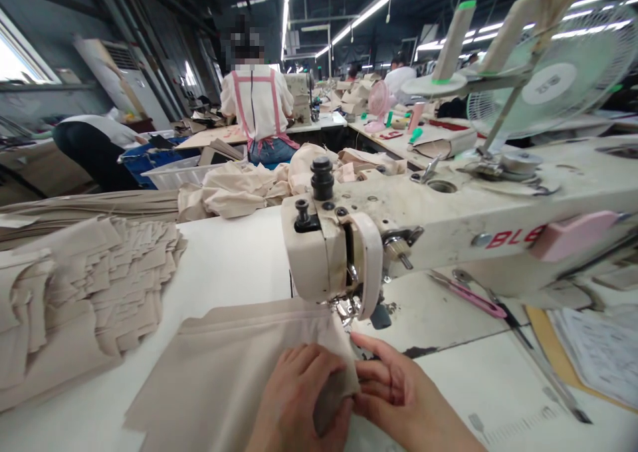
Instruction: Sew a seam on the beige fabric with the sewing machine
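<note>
A beige fabric piece [219, 365] with a seam along its upper edge lies on the white table, its right end at the presser foot [345, 311] of a sewing machine [319, 252]. My left hand [302, 392] is curled over the fabric near its right edge, thumb and fingers gripping a folded part. Just to the right, my right hand [399, 389] pinches that same edge, its index finger pointing up toward the presser foot. The needle is hidden behind the pale guard of the machine head.
Stacked beige cut pieces [124, 279] cover the left side of the table. Pink-handled thread snips [473, 296], a dark metal tool [538, 359] and papers [598, 352] lie to the right. Thread cones [453, 43] and a fan [553, 80] stand behind. A person [256, 106] sits ahead.
</note>
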A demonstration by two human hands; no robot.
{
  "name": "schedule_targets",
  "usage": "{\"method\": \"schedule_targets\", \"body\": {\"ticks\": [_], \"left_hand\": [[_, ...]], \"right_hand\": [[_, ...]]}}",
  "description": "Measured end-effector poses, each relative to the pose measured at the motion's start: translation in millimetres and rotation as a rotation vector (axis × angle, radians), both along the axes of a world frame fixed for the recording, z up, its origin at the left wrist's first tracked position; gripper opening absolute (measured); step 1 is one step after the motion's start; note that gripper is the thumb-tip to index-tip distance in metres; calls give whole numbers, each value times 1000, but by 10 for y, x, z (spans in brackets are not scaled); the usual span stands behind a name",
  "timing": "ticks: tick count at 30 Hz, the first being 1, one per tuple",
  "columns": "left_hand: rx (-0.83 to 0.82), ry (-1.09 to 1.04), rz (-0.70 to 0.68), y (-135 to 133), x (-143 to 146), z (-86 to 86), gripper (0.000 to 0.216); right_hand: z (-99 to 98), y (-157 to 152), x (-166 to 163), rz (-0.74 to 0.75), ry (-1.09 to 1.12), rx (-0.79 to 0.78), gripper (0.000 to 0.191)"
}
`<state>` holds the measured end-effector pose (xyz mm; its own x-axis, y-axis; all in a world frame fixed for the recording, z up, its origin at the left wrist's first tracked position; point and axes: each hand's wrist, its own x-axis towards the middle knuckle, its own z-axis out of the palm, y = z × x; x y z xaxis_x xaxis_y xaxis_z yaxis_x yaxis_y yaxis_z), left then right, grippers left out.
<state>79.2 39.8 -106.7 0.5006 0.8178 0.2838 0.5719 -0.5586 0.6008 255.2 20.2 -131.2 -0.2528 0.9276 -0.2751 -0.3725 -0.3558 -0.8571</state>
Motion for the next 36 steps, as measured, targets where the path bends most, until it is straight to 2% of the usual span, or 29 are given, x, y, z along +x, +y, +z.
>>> {"method": "schedule_targets", "body": {"ticks": [3, 5, 7, 10, 14, 17, 19, 23, 29, 36], "left_hand": [[-15, -50, -25, -9, -1, -42, 13], [-8, -101, -6, -23, 14, -73, 17], [28, -132, 53, -51, 45, -103, 17], [128, -122, 100, -86, 80, -138, 24], [352, -82, -9, -57, 47, -112, 19], [617, 15, -55, -19, 21, -16, 19], [717, 62, -60, -15, 26, 54, 23], [723, 51, -46, -43, 53, 127, 25], [715, 75, -39, -65, 78, 89, 24], [684, 47, -35, -43, 115, 86, 19]], "right_hand": [[18, 17, -49, -67, 33, -44, 60], [44, 34, -70, -91, 2, -88, 61], [77, 51, -82, -43, -36, -112, 58], [139, 64, -85, 73, -63, -137, 42], [215, 56, -65, 114, -110, -204, 25], [230, 47, -54, 112, -119, -225, 24], [213, 43, -54, 110, -109, -228, 26], [148, 40, -61, 101, -105, -232, 26], [84, 42, -37, 109, -107, -206, 20], [265, 14, -25, 112, 3, -194, 21]]}}
